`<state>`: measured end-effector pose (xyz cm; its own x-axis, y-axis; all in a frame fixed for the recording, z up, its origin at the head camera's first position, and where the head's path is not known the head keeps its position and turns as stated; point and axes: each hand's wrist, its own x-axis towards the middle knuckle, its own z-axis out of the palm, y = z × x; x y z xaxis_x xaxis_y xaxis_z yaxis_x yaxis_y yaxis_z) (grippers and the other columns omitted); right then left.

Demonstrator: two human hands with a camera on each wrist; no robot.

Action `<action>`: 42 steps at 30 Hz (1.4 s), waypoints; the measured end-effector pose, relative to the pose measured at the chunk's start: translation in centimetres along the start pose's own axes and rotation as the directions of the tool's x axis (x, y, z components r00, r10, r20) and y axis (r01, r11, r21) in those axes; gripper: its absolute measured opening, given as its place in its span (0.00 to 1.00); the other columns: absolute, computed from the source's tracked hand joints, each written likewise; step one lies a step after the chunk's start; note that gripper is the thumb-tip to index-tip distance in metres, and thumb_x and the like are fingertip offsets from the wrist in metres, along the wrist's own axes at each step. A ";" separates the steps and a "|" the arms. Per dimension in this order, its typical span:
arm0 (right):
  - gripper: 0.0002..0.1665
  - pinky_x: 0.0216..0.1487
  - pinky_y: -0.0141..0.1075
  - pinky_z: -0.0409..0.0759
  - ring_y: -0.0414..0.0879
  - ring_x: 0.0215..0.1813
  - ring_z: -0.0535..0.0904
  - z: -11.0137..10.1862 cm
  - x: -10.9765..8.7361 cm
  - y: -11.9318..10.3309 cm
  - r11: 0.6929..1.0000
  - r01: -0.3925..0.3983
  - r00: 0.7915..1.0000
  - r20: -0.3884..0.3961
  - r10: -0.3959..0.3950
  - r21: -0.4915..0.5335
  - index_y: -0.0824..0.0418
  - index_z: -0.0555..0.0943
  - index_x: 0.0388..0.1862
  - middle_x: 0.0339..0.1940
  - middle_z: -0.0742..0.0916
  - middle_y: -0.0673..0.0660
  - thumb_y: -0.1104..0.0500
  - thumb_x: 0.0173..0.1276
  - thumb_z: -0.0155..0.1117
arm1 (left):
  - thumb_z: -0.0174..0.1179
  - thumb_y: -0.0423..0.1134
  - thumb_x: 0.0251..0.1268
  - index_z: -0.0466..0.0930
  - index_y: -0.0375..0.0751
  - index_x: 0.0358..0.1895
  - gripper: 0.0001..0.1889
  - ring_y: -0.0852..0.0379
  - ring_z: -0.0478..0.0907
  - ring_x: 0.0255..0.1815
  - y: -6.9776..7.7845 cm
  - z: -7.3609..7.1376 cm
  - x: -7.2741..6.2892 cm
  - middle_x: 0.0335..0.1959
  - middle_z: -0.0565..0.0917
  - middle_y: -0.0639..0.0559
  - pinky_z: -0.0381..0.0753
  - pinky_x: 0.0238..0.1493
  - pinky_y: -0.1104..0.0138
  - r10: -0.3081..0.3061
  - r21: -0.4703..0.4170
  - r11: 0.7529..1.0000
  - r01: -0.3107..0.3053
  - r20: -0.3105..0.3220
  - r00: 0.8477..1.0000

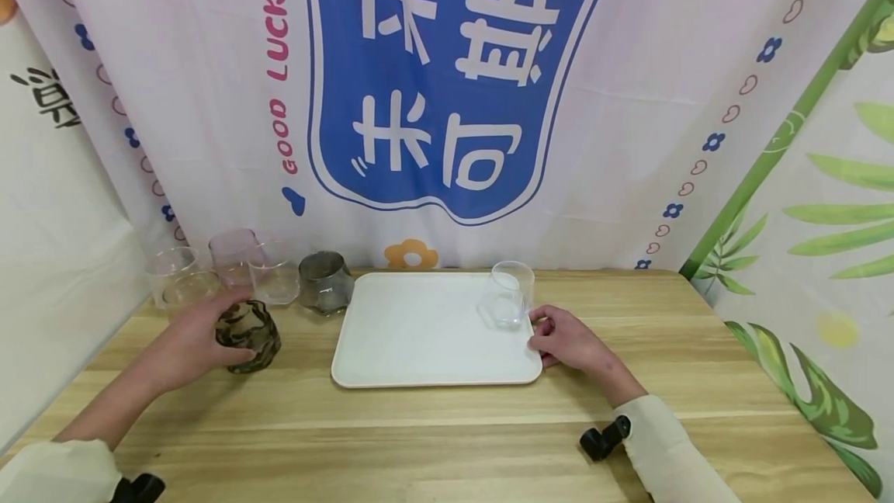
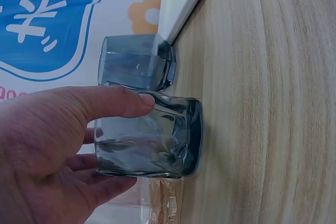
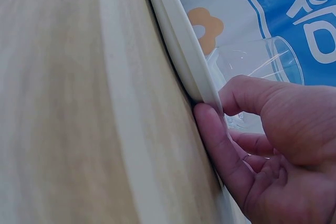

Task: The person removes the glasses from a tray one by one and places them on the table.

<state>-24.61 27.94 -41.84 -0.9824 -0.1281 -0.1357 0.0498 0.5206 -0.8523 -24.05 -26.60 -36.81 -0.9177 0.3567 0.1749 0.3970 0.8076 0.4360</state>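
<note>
My left hand (image 1: 188, 336) grips a dark smoky glass tumbler (image 1: 253, 338) with wavy sides, on the table's left. In the left wrist view the thumb lies along the near side of this tumbler (image 2: 142, 142) and the other fingers go behind it. Whether its base touches the table, I cannot tell. At the right end of a white tray (image 1: 426, 332), my right hand (image 1: 567, 341) pinches the rim between curled fingers. The right wrist view has fingers above and below the tray's edge (image 3: 181, 51). A clear glass (image 1: 513, 297) stands upright on the tray, close to that hand.
A grey faceted glass (image 1: 326, 283) stands just left of the tray. Further left are a clear glass (image 1: 275, 274), a pinkish glass (image 1: 233, 251), an amber-tinted glass (image 1: 188, 289) and another clear glass (image 1: 171, 261). Behind the wooden table (image 1: 433, 441) hangs a printed cloth (image 1: 628, 161).
</note>
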 end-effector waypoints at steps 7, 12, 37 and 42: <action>0.24 0.31 0.40 0.87 0.49 0.30 0.82 0.0 0.0 0.0 1.000 -0.002 1.000 -0.002 0.002 -0.002 0.71 0.72 0.61 0.38 0.81 0.62 0.71 0.67 0.64 | 0.81 0.43 0.49 0.62 0.21 0.72 0.51 0.17 0.65 0.63 0.1 -0.1 0.1 0.68 0.65 0.16 0.68 0.57 0.28 0.005 0.009 1.000 -0.005 0.020 1.000; 0.24 0.31 0.41 0.87 0.49 0.30 0.82 0.1 0.0 0.0 1.000 0.005 1.000 0.005 -0.005 0.014 0.72 0.72 0.60 0.38 0.81 0.62 0.71 0.67 0.64 | 0.79 0.49 0.53 0.61 0.22 0.73 0.52 0.17 0.67 0.62 0.9 -0.1 0.2 0.69 0.63 0.17 0.70 0.56 0.28 -0.010 0.037 0.999 0.010 0.020 1.000; 0.25 0.30 0.41 0.87 0.48 0.29 0.83 0.2 0.1 -0.2 1.000 0.023 1.000 0.017 -0.023 0.013 0.73 0.72 0.61 0.38 0.81 0.62 0.70 0.67 0.65 | 0.74 0.44 0.63 0.75 0.39 0.68 0.32 0.42 0.76 0.65 14.4 6.7 5.4 0.65 0.78 0.43 0.77 0.62 0.45 0.226 -0.067 0.971 -0.231 -0.075 0.971; 0.24 0.30 0.41 0.87 0.49 0.29 0.83 0.0 -0.2 -0.1 1.000 0.012 1.000 0.016 -0.012 0.018 0.73 0.72 0.61 0.38 0.81 0.63 0.71 0.67 0.64 | 0.75 0.45 0.61 0.74 0.41 0.71 0.35 0.45 0.75 0.65 16.8 8.9 7.2 0.66 0.77 0.45 0.77 0.63 0.49 0.234 -0.109 0.965 -0.237 -0.042 0.971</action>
<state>-24.42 27.94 -41.69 -0.9800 -0.1479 -0.1333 0.0413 0.5038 -0.8628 -23.88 -6.23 -36.09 -0.7991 0.5157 0.3090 0.5994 0.6438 0.4756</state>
